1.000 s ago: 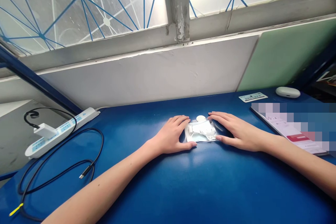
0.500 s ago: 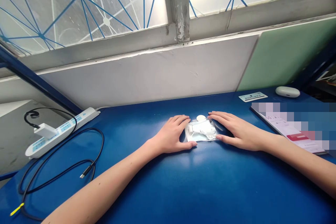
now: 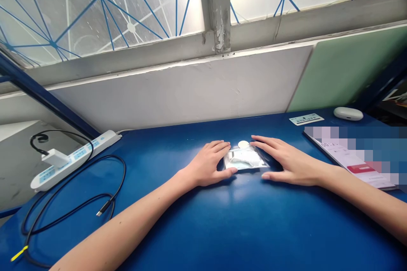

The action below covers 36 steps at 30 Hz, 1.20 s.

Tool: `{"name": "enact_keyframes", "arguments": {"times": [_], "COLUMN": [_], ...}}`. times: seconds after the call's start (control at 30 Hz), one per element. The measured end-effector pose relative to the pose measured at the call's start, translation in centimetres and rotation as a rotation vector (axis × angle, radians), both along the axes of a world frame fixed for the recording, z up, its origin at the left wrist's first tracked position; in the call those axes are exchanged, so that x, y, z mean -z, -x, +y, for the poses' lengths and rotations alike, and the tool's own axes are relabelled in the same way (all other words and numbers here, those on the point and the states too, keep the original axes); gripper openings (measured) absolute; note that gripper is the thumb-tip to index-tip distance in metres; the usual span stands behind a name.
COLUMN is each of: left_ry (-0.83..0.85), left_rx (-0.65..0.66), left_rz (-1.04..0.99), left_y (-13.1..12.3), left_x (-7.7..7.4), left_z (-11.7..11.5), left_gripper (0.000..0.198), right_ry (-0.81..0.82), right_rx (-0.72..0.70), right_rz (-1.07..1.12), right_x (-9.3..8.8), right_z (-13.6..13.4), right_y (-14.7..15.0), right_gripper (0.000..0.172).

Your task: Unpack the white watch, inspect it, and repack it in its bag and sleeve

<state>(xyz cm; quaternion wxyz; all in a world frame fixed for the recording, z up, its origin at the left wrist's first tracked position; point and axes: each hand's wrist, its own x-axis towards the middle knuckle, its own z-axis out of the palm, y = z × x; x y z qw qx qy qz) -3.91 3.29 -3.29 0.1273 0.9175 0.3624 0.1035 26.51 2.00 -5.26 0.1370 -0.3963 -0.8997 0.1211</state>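
A clear, shiny plastic packet point(image 3: 244, 159) lies flat on the blue table point(image 3: 222, 228), with something pale inside. A small white round piece point(image 3: 243, 145) is at its far edge. My left hand point(image 3: 211, 163) rests at the packet's left side, fingers stretched out and thumb by the near left corner. On the other side is my right hand point(image 3: 291, 161), its fingers spread and the thumb apart from them; its fingertips are close to the round piece and the packet's right edge. Neither hand grips anything.
At the left lie a white power strip point(image 3: 79, 156) with a plugged-in charger point(image 3: 55, 159) and a looped black cable point(image 3: 104, 207). On the right are a card point(image 3: 306, 119), a white oval case point(image 3: 348, 114) and a partly blurred flat device point(image 3: 352, 163). A wall stands behind.
My right thumb has come off the packet's near right corner and moved nearer to me, so the hand is spread wider. The packet's plastic lies differently. My left hand has barely moved.
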Motion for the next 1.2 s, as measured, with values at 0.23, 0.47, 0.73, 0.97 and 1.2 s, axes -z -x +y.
{"name": "enact_keyframes", "arguments": {"times": [0.23,0.47,0.73,0.97,1.2], "left_ry": [-0.011,-0.047,-0.007,-0.049,0.005], "left_rx": [0.021,0.112,-0.006,0.043,0.047], "left_rz": [-0.013,-0.039,-0.162,-0.239,-0.227], "left_y": [0.1,0.6,0.3,0.3,0.1], "left_x": [0.0,0.3,0.7,0.7,0.4], "left_z": [0.1,0.3,-0.1,-0.1,0.1], "left_gripper": [0.066,0.064,0.091,0.087,0.075], "right_ry": [-0.078,-0.054,0.249,0.361,-0.056], "right_rx": [-0.066,0.025,0.243,0.282,0.158], "right_rz": [0.124,0.388,0.656,0.669,0.278], "right_x": [0.2,0.2,-0.4,-0.1,0.0], "right_z": [-0.1,-0.2,-0.5,-0.6,-0.2], "right_y": [0.4,1.0,1.9,2.0,0.8], "right_gripper": [0.054,0.03,0.029,0.046,0.044]}}
